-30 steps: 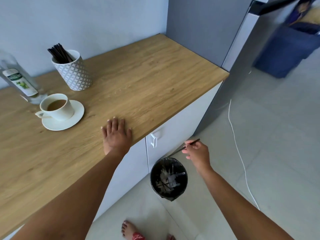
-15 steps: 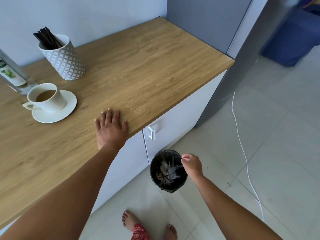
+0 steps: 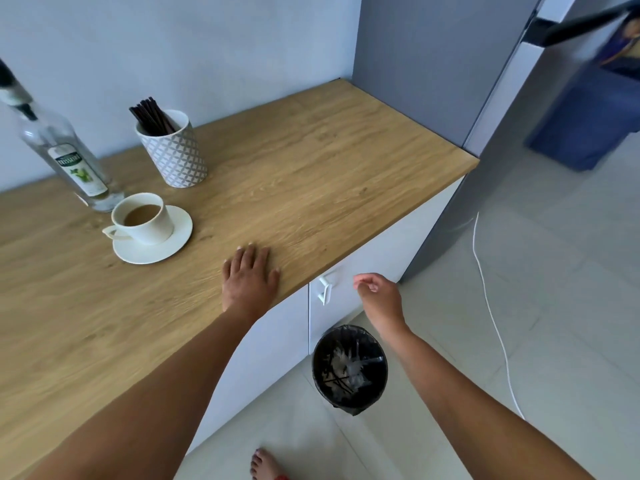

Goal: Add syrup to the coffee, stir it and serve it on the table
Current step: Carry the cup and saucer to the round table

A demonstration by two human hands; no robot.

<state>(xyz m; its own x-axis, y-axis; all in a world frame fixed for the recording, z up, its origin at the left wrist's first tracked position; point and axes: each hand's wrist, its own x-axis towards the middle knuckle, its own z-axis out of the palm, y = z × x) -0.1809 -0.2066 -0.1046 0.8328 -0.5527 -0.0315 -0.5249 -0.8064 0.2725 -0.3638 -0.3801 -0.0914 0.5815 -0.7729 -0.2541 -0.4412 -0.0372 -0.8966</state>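
A white cup of coffee stands on a white saucer on the wooden counter. Just behind it stands a clear syrup bottle with a green label. A patterned white holder with several dark stir sticks is to the right of the bottle. My left hand lies flat on the counter near its front edge, to the right of the saucer. My right hand hangs in the air beyond the counter edge, above the bin, fingers loosely curled, holding nothing.
A small black bin with discarded sticks and litter stands on the tiled floor beside white cabinet drawers. A grey panel closes the counter's right end. A white cable runs across the floor. My bare foot shows at the bottom.
My right hand held a dark stir stick, lowered it to the bin, and has now risen without it. The left hand stayed flat on the counter. The view shifted.
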